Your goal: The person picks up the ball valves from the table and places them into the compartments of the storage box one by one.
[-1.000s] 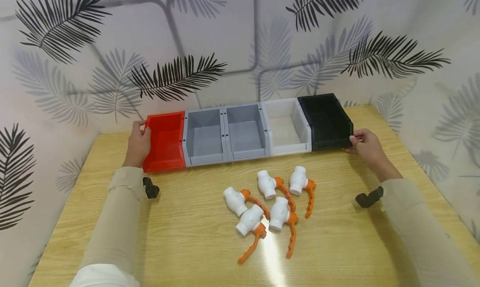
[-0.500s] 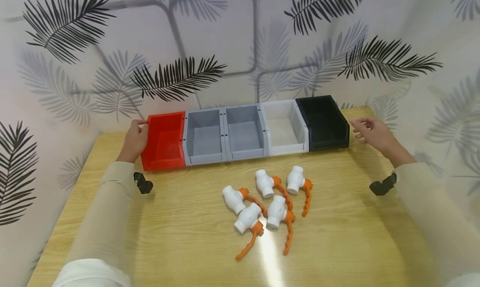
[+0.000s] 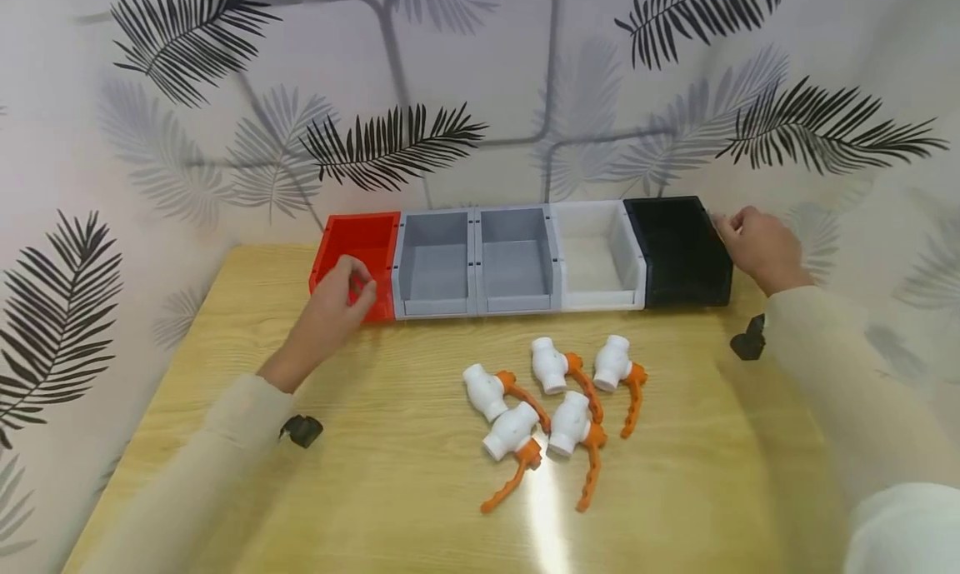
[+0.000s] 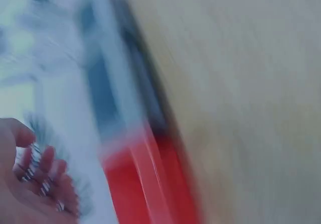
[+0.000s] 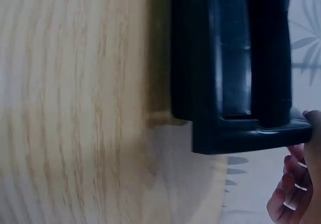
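A row of joined open-front bins stands at the back of the table: a red bin (image 3: 363,228) on the left, two grey ones, a white one, then a black bin (image 3: 686,282). My left hand (image 3: 341,299) hovers above the front of the red bin, fingers loosely curled around nothing. In the left wrist view that hand (image 4: 37,184) is blurred. My right hand (image 3: 765,245) is at the black bin's right side. The right wrist view has its thumb on the bin's rim and its index finger against the outer wall. Several white ball valves (image 3: 570,424) with orange handles lie mid-table.
Between the end bins are a left grey bin (image 3: 435,257), a right grey bin (image 3: 513,253) and a white bin (image 3: 596,249). A leaf-patterned curtain (image 3: 480,74) hangs behind them. The wooden table (image 3: 375,474) carries a bright reflection near its front.
My left hand has let go of the red bin's left edge and moved right, over its front. The right hand left the black bin, then returned to its right rim farther back.
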Demonstrator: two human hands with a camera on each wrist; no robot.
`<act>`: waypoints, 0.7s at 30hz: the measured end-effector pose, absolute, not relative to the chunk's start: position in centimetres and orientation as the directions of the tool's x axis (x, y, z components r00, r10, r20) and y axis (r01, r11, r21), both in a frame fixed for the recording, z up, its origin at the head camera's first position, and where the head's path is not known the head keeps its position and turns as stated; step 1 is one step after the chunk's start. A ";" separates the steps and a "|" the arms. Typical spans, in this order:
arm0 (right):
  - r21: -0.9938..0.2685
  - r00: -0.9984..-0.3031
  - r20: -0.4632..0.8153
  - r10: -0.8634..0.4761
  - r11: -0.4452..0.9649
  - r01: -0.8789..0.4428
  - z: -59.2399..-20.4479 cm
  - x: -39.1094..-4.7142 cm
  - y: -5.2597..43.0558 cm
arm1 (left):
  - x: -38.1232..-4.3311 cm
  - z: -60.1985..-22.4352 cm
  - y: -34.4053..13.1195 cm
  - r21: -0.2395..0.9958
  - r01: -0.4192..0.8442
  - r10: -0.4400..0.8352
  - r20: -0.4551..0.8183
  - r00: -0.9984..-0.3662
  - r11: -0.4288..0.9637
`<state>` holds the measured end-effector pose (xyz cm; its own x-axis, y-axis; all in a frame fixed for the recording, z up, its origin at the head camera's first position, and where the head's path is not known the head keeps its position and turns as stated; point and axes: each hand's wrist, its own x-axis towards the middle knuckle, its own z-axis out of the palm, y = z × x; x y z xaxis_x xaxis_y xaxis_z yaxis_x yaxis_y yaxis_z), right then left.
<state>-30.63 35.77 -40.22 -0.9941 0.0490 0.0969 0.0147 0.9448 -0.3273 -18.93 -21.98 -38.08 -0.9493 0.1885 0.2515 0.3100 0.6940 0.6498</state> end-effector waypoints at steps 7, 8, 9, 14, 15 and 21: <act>-0.323 -0.996 0.090 0.015 0.946 -0.015 -41.3 -31.1 36.5 | -9.8 -37.9 -15.6 0.727 0.276 0.278 0.121 -0.953 0.629; -0.315 -0.996 0.085 0.007 0.949 -0.020 -41.3 -31.1 36.5 | -8.8 -38.3 -14.9 0.692 0.295 0.299 0.119 -0.947 0.658; -0.305 -0.997 0.078 -0.002 0.952 -0.026 -41.3 -31.1 36.5 | -8.2 -39.2 -14.5 0.646 0.325 0.324 0.125 -0.938 0.690; -0.269 -0.999 0.030 -0.026 0.962 -0.033 -40.8 -32.1 35.9 | -5.6 -41.9 -12.4 0.368 0.492 0.485 0.119 -0.866 0.789; -0.264 -0.999 0.027 -0.024 0.964 -0.030 -40.7 -32.3 35.7 | -5.1 -42.5 -12.2 0.342 0.515 0.512 0.107 -0.852 0.786; -0.252 -0.999 -0.006 0.054 0.966 0.053 -40.5 -33.5 34.9 | -3.2 -44.1 -10.8 0.220 0.603 0.594 0.116 -0.796 0.767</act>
